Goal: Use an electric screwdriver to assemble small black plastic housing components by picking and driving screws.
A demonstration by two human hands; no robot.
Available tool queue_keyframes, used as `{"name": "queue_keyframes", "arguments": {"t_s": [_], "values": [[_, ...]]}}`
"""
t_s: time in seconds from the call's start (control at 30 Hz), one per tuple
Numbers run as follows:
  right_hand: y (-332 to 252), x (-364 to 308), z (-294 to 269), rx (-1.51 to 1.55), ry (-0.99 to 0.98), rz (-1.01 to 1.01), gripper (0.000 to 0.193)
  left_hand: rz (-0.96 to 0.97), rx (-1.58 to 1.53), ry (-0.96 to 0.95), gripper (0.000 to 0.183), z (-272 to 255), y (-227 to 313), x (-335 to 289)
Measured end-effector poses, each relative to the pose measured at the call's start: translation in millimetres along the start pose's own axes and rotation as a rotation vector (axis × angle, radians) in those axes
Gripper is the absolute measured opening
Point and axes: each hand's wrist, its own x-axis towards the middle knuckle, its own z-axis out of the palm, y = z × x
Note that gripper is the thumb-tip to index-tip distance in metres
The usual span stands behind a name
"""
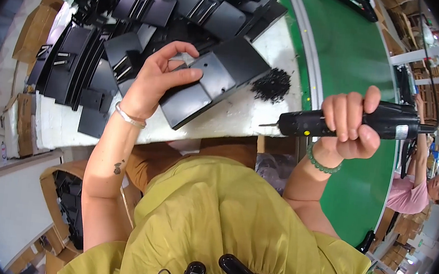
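My left hand [170, 75] grips a black plastic panel [216, 78] by its left side, thumb on top and fingers curled over its far edge. Small holes show in the panel's face, and it is tilted above the white tabletop [177, 135]. In my right hand [350, 121] is a black electric screwdriver [306, 123], the fingers wrapped round its body. Its thin bit points left, apart from the panel. Between the panel and the screwdriver lies a pile of small black pieces [272, 85], perhaps screws, too small to tell.
Many black panels [209, 7] are heaped across the table's far and left parts. A green conveyor belt [351, 54] with a metal rail [309, 45] runs along the right. An open carton [48, 188] of black parts stands lower left. Another person [414, 192] is at the far right.
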Motion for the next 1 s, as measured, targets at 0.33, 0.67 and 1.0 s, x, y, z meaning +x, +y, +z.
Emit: {"name": "queue_keyframes", "arguments": {"t_s": [0.33, 0.67, 1.0], "values": [[29.6, 1.8, 6.3, -0.365, 0.231, -0.112, 0.030, 0.013, 0.895, 0.063, 0.025, -21.2, -14.3, -38.0], [22.0, 16.4, -10.9, -0.538, 0.531, -0.316, 0.027, 0.546, 1.161, 0.178, 0.031, 8.9, -1.9, -42.0], [23.6, 37.3, -72.9, -0.632, 0.677, -0.342, 0.017, 0.599, 1.073, 0.003, 0.022, 29.3, -1.6, -12.0]]}}
